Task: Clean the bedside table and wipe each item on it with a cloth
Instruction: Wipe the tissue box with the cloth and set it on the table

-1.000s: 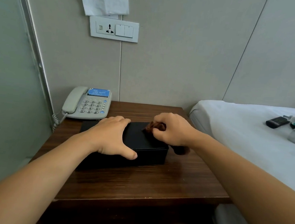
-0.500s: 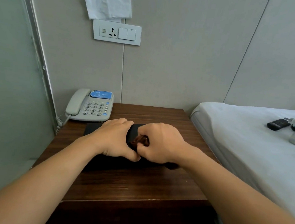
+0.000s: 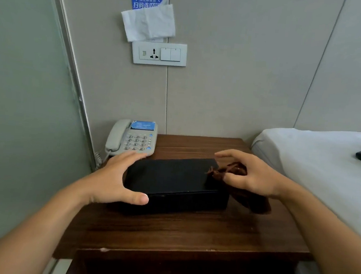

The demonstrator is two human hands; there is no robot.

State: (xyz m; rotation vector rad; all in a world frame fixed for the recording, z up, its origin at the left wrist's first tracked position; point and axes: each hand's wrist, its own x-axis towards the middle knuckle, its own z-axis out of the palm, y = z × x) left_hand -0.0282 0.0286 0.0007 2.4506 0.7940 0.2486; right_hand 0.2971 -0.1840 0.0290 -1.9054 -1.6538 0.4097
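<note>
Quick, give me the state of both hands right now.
Left hand: open, fingers spread, thumb against the black box.
Right hand: holding the brown cloth at the box's right end.

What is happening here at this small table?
A person is cleaning a bedside table. The left hand steadies a black box at its left end, and the right hand holds a brown cloth at its right end. A phone stands behind the box.
</note>
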